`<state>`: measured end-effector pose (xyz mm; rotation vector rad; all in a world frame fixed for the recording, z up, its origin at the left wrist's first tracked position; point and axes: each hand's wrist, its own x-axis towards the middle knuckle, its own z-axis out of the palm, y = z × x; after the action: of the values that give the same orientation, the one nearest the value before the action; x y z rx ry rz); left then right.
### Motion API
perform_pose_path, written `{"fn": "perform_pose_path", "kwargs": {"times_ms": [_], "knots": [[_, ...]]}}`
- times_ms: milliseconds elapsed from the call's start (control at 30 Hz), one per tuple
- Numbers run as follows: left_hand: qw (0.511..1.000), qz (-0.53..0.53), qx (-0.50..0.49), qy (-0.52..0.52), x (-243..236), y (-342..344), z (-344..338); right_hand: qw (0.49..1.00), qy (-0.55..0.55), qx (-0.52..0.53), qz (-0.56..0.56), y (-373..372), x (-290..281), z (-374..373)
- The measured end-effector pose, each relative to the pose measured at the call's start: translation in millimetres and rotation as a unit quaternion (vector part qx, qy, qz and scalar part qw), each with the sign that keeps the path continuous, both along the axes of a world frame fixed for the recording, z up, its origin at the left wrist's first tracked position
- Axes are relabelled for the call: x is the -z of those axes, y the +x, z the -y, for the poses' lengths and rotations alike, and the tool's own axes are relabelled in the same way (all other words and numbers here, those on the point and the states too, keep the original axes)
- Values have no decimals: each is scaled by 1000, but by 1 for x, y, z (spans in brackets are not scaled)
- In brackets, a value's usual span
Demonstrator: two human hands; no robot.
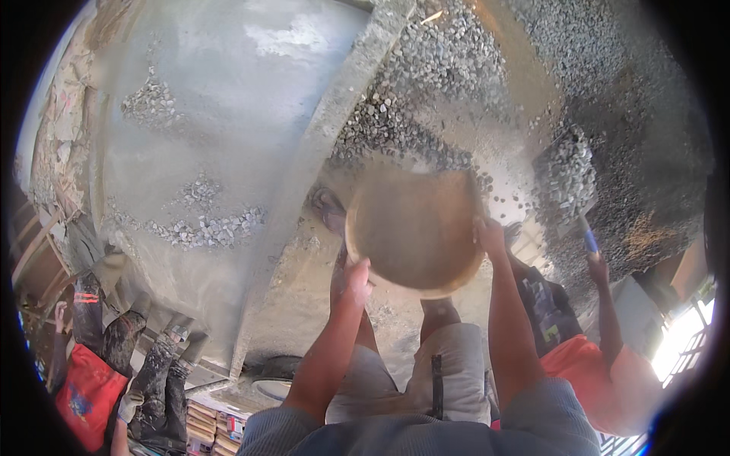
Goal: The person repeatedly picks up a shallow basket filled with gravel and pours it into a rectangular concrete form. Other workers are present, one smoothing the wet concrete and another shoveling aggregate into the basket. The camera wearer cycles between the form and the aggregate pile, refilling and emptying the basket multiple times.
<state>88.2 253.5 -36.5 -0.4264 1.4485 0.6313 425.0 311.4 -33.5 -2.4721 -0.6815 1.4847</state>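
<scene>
My two hands hold a large round tan pan point(414, 228) in front of my legs, over the muddy ground. Its inside looks brown and smeared, and the image is a little blurred there. My left hand point(357, 278) grips the near left rim, with the thumb lying over the edge. On the right rim, my right hand point(489, 235) is closed, its fingers partly hidden by the pan's side. To the right, a co-worker's hand point(598, 267) grips the blue part of a shovel handle point(590, 240); grey gravel point(569, 171) is heaped at the shovel's far end.
A raised concrete edge point(304, 178) runs diagonally left of the pan, bordering a wet grey slab point(205, 99) with scattered stones. Gravel piles point(449, 57) lie ahead and to the right. Co-workers in red shirts point(87, 399) stand at both sides. A round tub point(274, 380) sits behind my left arm.
</scene>
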Motion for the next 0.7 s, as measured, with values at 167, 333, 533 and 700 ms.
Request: {"fn": "perform_pose_path", "kwargs": {"times_ms": [167, 333, 533, 700], "knots": [[990, -91, 100, 44, 237, 25, -57, 970, 87, -140, 181, 29, 210, -46], [859, -207, 457, 107, 167, 15, -5, 971, 162, -127, 124, 28, 116, 94], [857, -309, 394, 124, -120, -51, 193, 987, 68, -104, -99, 57, -186, 226], [937, -211, 265, -88, -290, -127, 394, 969, 57, -171, -169, 82, -284, 282]]}}
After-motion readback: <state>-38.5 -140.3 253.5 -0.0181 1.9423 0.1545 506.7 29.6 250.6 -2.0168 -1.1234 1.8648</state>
